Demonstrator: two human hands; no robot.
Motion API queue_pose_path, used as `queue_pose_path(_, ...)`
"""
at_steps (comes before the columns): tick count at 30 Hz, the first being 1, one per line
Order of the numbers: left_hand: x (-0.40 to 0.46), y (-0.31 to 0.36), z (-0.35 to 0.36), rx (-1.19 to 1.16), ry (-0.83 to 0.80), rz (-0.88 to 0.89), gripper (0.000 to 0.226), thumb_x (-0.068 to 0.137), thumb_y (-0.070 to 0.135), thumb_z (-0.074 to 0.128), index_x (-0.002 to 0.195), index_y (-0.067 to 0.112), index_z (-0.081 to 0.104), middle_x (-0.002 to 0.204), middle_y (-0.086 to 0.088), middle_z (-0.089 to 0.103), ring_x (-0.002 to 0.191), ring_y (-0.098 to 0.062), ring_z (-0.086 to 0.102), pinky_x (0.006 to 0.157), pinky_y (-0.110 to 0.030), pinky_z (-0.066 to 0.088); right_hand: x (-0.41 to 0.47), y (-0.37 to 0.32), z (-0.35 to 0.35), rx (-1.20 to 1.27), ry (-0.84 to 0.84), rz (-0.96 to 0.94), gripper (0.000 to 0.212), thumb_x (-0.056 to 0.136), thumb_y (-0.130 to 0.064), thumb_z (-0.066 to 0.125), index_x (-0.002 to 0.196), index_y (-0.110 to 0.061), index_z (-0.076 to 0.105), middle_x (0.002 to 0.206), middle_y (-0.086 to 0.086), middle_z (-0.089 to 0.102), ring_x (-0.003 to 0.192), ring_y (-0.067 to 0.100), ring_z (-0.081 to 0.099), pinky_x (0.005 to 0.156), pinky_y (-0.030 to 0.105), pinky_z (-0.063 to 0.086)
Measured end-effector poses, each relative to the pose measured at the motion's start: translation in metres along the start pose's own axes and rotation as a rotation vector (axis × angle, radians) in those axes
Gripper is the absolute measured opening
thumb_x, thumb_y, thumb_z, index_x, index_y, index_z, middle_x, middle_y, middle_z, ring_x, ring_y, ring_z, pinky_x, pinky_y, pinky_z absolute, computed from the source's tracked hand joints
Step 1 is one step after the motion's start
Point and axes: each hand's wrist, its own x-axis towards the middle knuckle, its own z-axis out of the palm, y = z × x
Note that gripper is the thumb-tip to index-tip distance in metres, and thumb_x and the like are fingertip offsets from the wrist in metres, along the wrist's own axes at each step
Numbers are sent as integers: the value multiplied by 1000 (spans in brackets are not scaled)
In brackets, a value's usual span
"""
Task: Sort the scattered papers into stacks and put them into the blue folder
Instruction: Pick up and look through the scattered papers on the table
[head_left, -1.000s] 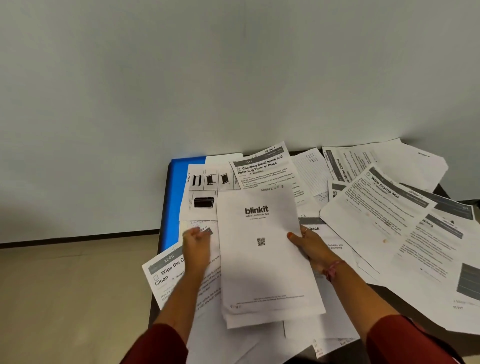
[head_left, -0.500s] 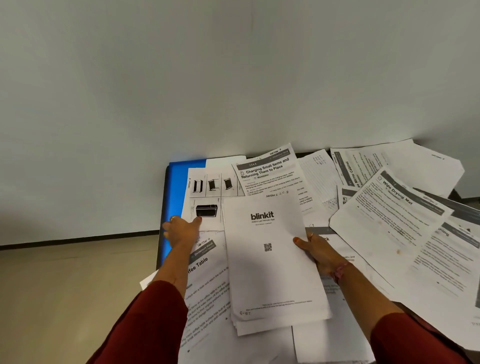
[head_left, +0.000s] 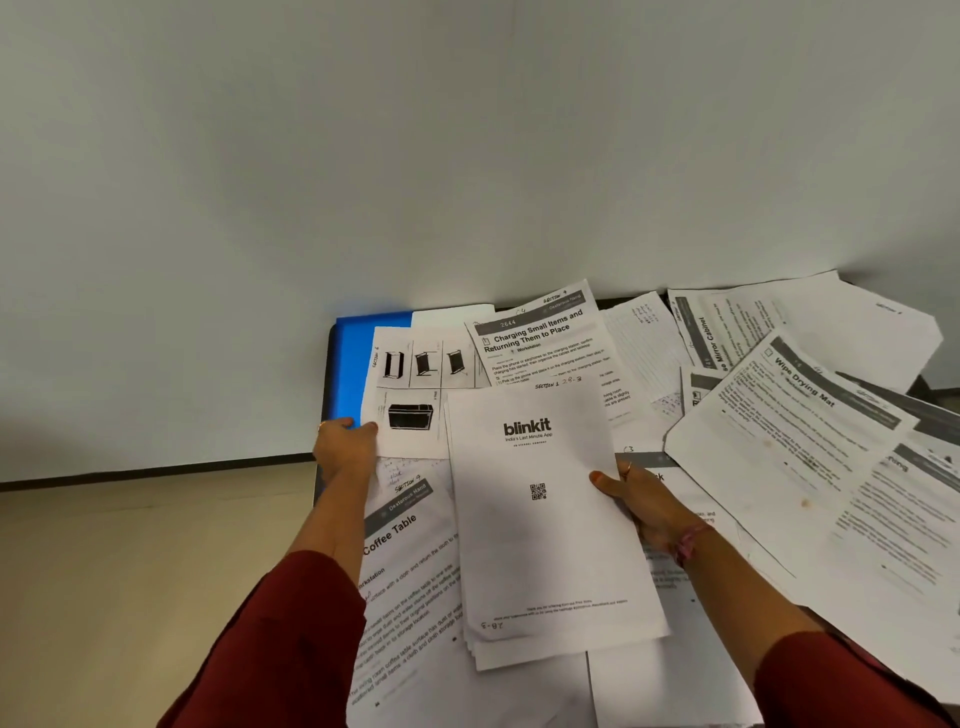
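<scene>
Gripped at its right edge by the right hand (head_left: 644, 501), thumb on top, a small stack of sheets headed "blinkit" (head_left: 545, 519) is held just above the scattered papers (head_left: 810, 431) covering the counter (head_left: 930, 387). At the far left, the lower corner of a sheet printed with furniture pictures (head_left: 415, 387) is pinched by the left hand (head_left: 345, 447), beside the blue folder (head_left: 350, 366), which lies partly buried under pages against the wall (head_left: 467, 156).

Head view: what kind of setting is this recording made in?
Probably an office or plain workroom: a dark table against a bare pale wall, strewn with printed instruction sheets, a blue folder partly buried under them.
</scene>
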Motion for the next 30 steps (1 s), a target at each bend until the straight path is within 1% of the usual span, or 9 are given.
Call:
queue_pose_path(3, -5, 11, -12, -98, 76, 132, 25, 94, 15, 59, 113, 0, 63, 116, -16, 63, 107, -32, 61, 82, -31, 48, 0, -1, 2, -14, 26, 4, 28, 94, -11, 57, 122, -7, 59, 114, 14, 68, 103, 33, 65, 91, 47, 53)
queue_pose_path(6, -14, 25, -25, -233, 144, 309, 22, 96, 18, 54, 111, 3, 62, 114, -15, 62, 105, -27, 60, 84, -31, 51, -3, -4, 4, -17, 31, 10, 30, 94, -12, 58, 124, -6, 58, 115, 14, 68, 104, 33, 65, 92, 49, 52)
queue_pose_path(9, -34, 49, -44, -313, 218, 446, 24, 100, 16, 49, 115, 0, 58, 110, -9, 59, 98, -17, 56, 74, -7, 43, -10, -9, 5, -1, 23, 5, 32, 94, -12, 59, 125, -6, 58, 115, 15, 67, 108, 35, 63, 95, 53, 49)
queue_pose_path(11, -50, 68, -58, -333, 259, 565, 24, 101, 15, 45, 116, -2, 56, 105, -3, 55, 96, -13, 54, 68, 1, 40, -17, -15, 6, 36, 5, -11, 32, 94, -11, 58, 126, -8, 57, 117, 16, 67, 109, 36, 63, 94, 53, 49)
queue_pose_path(15, -79, 93, -82, -372, 271, 810, 21, 102, 18, 45, 111, 3, 57, 100, 3, 58, 90, -7, 58, 74, -6, 45, -35, -27, 4, 95, -28, -64, 28, 94, -10, 56, 122, -10, 58, 112, 14, 69, 95, 30, 68, 81, 44, 57)
queue_pose_path(19, -116, 115, -100, -380, 240, 1002, 8, 101, 20, 48, 104, 20, 54, 90, 20, 56, 81, 8, 56, 73, -17, 49, -59, -41, -9, 146, -56, -117, 30, 93, -11, 57, 123, -10, 59, 113, 16, 69, 100, 32, 67, 84, 45, 56)
queue_pose_path(25, -164, 140, -101, -449, 167, 1072, 15, 99, 13, 51, 108, 4, 59, 94, 10, 57, 86, 19, 55, 78, -5, 45, -107, -61, -38, 246, -46, -227, 21, 96, -9, 51, 113, -15, 62, 101, 7, 74, 86, 20, 72, 69, 33, 60)
queue_pose_path(27, -175, 145, -92, -438, 122, 1065, 12, 98, 11, 52, 105, 6, 60, 91, 13, 57, 82, 21, 54, 76, -2, 42, -121, -64, -52, 262, -42, -261, 22, 96, -8, 50, 112, -16, 62, 99, 3, 74, 86, 18, 72, 66, 30, 59)
queue_pose_path(30, -186, 146, -71, -404, 10, 983, 9, 97, 12, 54, 103, 11, 61, 86, 14, 59, 78, 9, 57, 73, -7, 42, -140, -66, -75, 261, -38, -294, 25, 95, -7, 51, 116, -15, 61, 108, 5, 72, 93, 19, 71, 71, 31, 59)
